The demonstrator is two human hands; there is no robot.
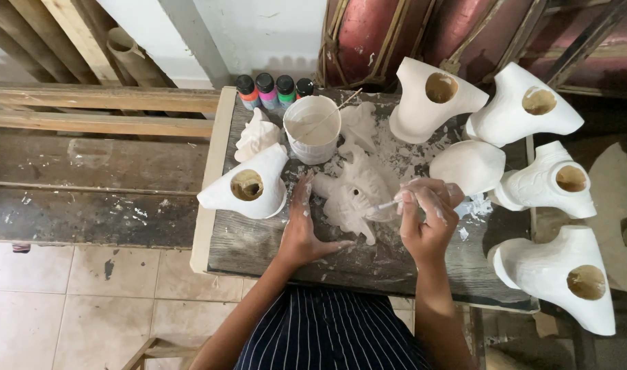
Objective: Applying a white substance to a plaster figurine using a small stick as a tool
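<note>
White plaster mask lies mid-bench under your flat, open left hand while your right hand, closed around a thin brush, coats it; keep strokes light.

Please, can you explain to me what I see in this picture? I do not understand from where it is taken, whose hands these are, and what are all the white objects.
There is one picture, taken by a camera worn on a person's head, looking down at their own two bare hands; no machine is involved.

The left hand rests flat on a worn wooden table, touching a white carved figure lying there. The right hand holds a thin brush whose tip meets that figure.

Around it stand several white hollow casts, each with a round hole. Behind are a white bucket of pale liquid with a stick in it, and four small paint bottles with black caps. White flecks cover the table. The person wears a striped apron.
</note>
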